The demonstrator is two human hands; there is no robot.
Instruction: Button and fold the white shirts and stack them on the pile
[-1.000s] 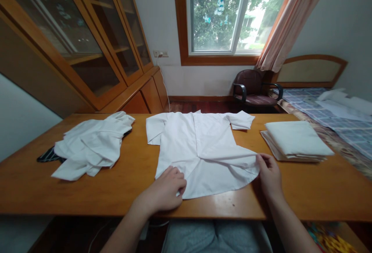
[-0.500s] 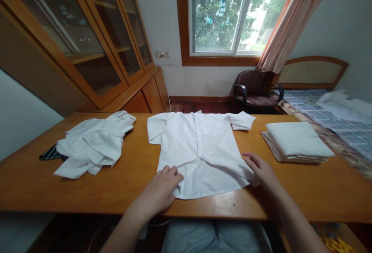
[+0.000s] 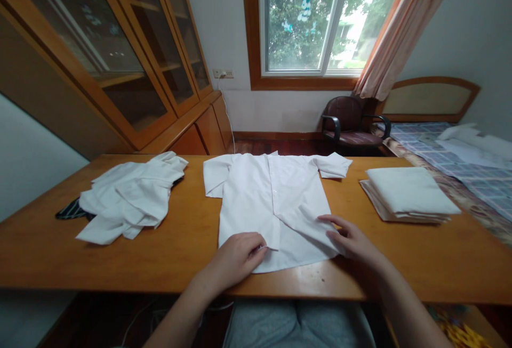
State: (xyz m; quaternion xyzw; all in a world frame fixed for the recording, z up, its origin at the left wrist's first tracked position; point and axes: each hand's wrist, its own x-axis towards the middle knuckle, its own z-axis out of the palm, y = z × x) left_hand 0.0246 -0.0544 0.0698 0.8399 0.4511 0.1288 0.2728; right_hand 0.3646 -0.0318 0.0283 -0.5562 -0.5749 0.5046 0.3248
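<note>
1. We are in a room with a window (image 3: 308,17) and a curtain (image 3: 404,39) beyond a wooden counter (image 3: 120,268); a glass-fronted cabinet (image 3: 206,129) stands at the left.
2. Our white shirt (image 3: 252,193) lies face up on the middle of the counter, directly before us.
3. Its collar end points away from us, to the far edge and the window, while its hem faces us near the front edge.
4. Its long axis runs from near to far, along the button placket (image 3: 273,188); the short sleeves spread out to either side.
5. Our left hand (image 3: 240,257) is closed on the shirt near the hem, a bit of cloth showing past the fingers.
6. Our right hand (image 3: 352,239) is at the rumpled lower right front, fingers curved; we cannot tell whether it pinches cloth.
7. Both hands hide parts of the shirt's lower end.
8. At the left, apart from it, we see a crumpled white pile (image 3: 132,199) over dark striped cloth (image 3: 70,210).
9. At the right is a folded stack (image 3: 412,191); beyond the counter stand a chair (image 3: 346,119) and a bed (image 3: 436,140).
</note>
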